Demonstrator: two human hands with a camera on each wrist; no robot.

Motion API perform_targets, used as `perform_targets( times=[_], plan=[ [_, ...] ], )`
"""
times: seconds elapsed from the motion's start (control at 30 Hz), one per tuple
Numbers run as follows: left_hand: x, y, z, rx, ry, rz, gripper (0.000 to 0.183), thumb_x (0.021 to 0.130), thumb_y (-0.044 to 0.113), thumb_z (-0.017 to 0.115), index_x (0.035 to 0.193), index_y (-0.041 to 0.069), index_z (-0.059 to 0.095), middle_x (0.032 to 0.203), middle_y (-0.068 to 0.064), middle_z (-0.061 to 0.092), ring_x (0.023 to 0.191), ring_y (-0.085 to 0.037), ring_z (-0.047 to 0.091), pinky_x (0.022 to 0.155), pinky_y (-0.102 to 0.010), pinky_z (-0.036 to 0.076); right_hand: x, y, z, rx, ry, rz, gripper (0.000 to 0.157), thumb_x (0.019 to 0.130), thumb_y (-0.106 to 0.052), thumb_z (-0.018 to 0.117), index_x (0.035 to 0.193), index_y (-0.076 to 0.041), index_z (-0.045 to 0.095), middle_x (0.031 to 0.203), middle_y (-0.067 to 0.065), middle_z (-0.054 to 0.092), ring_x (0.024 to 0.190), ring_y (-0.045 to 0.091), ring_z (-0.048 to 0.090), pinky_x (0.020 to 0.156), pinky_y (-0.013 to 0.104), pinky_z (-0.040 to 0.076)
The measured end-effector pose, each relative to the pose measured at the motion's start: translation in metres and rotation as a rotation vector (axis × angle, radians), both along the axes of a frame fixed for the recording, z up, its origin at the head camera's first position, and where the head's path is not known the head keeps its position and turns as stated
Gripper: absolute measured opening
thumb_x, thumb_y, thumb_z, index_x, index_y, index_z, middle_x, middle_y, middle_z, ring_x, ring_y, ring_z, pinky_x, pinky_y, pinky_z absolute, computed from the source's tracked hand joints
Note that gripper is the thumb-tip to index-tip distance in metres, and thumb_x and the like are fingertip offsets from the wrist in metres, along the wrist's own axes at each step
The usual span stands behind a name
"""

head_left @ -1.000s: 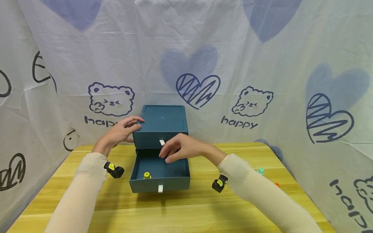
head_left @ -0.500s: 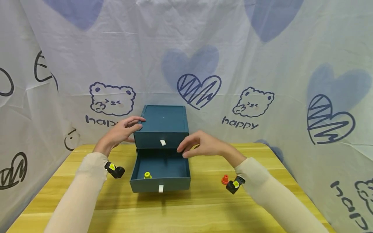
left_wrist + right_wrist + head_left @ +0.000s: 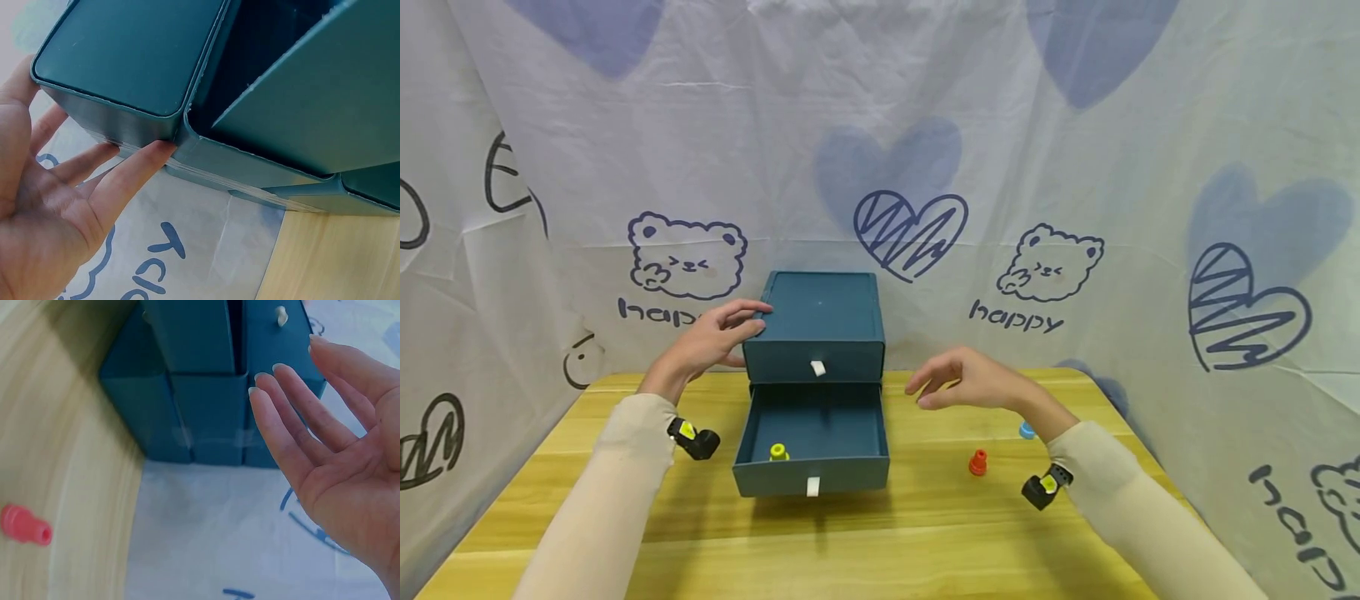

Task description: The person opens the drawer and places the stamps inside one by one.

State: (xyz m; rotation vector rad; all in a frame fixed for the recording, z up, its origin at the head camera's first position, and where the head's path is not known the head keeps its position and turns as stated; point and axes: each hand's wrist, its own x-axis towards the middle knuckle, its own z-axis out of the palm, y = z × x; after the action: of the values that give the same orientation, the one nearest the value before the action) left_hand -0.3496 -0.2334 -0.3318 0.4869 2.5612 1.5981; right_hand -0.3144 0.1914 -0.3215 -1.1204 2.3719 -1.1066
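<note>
Two hands, one drawer cabinet (image 3: pixel 823 308) on the bench (image 3: pixel 850 558), sitting between them. The left hand (image 3: pixel 709 340) is the nearer one, fingers spread and touching its left side; the right hand (image 3: pixel 973 382) hangs off to the right, clear of it, fingers loosely bent, holding nothing. The cabinet stands upright, with the open drawer (image 3: pixel 850 475) poking out toward the person. It's plain dark teal, smooth, with white pull tabs. Yellow piece (image 3: pixel 778 452) inside, near the front left; red piece (image 3: pixel 977 462) outside, to the right.
</note>
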Motion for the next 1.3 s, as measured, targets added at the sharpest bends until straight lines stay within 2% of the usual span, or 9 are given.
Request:
perform_targets(
  times=[0.37,0.73,0.97,1.13,1.3],
  plan=[
    [0.001,0.0,0.001,-0.012,-0.015,0.014,0.055,0.106,0.042,0.057,0.154,0.017,0.044,0.168,-0.018,0.03,0.152,-0.045,0.034,0.104,-0.066,0.051,0.0,0.036,-0.021,-0.017,-0.009,-0.071,0.027,0.096,-0.014,0.074,0.121,-0.006,0.074,0.123,0.016,0.074,0.107,0.03,0.073,0.091,0.027,0.062],
    [0.001,-0.001,0.002,-0.004,-0.03,0.004,0.058,0.105,0.044,0.058,0.154,0.017,0.044,0.168,-0.018,0.029,0.153,-0.045,0.032,0.106,-0.066,0.049,0.0,0.059,-0.056,-0.002,-0.028,-0.124,0.027,0.095,-0.015,0.075,0.12,-0.006,0.074,0.122,0.016,0.074,0.109,0.03,0.074,0.092,0.022,0.06],
    [0.003,-0.002,0.002,0.01,-0.035,0.0,0.058,0.105,0.044,0.057,0.155,0.017,0.043,0.169,-0.017,0.028,0.154,-0.045,0.03,0.106,-0.067,0.048,-0.002,0.069,-0.078,-0.013,-0.049,-0.163,0.029,0.093,-0.014,0.076,0.119,-0.001,0.073,0.122,0.024,0.073,0.116,0.05,0.067,0.092,0.026,0.061],
    [0.004,-0.002,0.002,0.008,-0.039,-0.002,0.059,0.105,0.045,0.057,0.155,0.017,0.043,0.169,-0.016,0.028,0.154,-0.044,0.03,0.107,-0.066,0.048,-0.001,0.076,-0.091,-0.036,-0.079,-0.164,0.031,0.093,-0.01,0.076,0.121,0.004,0.071,0.125,0.033,0.067,0.118,0.054,0.064,0.094,0.032,0.062],
    [0.004,-0.002,0.003,0.011,-0.038,-0.005,0.059,0.105,0.045,0.057,0.155,0.017,0.043,0.169,-0.016,0.029,0.154,-0.044,0.031,0.107,-0.067,0.048,0.0,0.081,-0.101,-0.04,-0.094,-0.175,0.036,0.093,-0.008,0.075,0.124,0.009,0.067,0.127,0.035,0.065,0.12,0.055,0.062,0.093,0.026,0.061]
  ],
)
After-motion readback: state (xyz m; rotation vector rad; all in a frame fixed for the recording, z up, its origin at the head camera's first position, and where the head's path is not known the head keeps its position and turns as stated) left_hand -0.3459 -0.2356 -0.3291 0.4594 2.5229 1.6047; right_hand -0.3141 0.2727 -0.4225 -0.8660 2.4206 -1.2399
